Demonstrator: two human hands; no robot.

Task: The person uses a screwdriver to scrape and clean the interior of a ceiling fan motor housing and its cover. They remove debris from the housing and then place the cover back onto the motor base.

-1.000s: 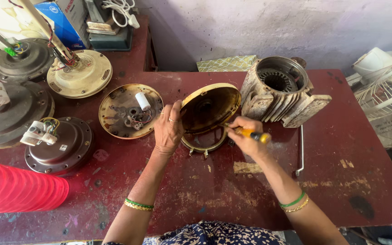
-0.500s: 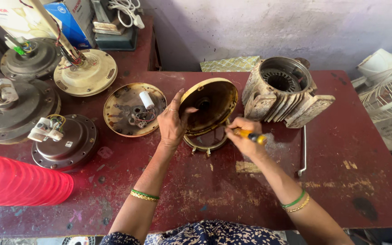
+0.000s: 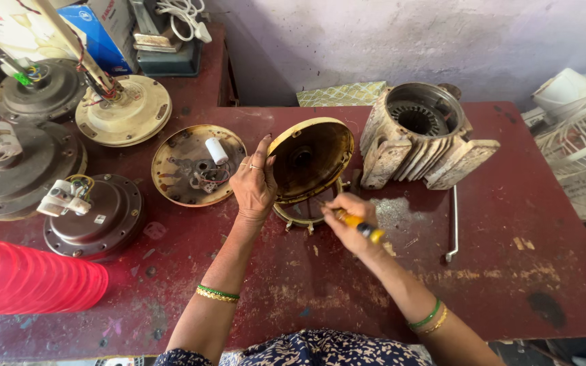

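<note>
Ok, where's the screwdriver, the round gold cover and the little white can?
screwdriver (image 3: 363, 228), head view, on its yellow handle.
round gold cover (image 3: 310, 159), head view, on its inner face.
little white can (image 3: 216, 150), head view, on its side.

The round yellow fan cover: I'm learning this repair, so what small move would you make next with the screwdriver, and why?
Probably ease the screwdriver tip a little further under the tilted yellow cover. The left hand props the cover up on edge over the ring-shaped part beneath it, and the right hand aims the tool into that gap. Whether a screw sits there cannot be seen.
</note>
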